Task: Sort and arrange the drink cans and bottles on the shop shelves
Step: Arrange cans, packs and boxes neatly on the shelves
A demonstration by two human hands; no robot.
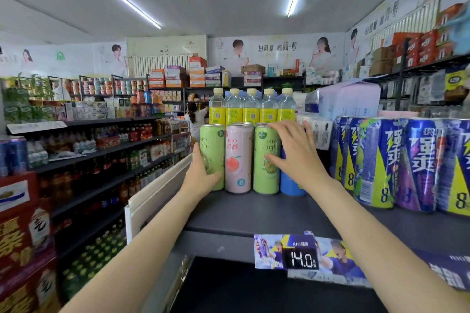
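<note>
Glossy metal cans [239,157] stand on a matt dark shelf [267,213] behind clear plastic bottles [251,107].

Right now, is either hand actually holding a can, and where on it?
The left hand grips the left green can around its lower side. The right hand rests open against the right green can.

Both bare forearms reach forward and up from the lower corners of the view, converging toward the middle. The left hand [203,173] is cupped sideways, thumb forward, its fingers curled round something out of sight behind it. The right hand [295,152] is raised slightly higher, palm down, fingers [277,127] spread and gently bent.
</note>
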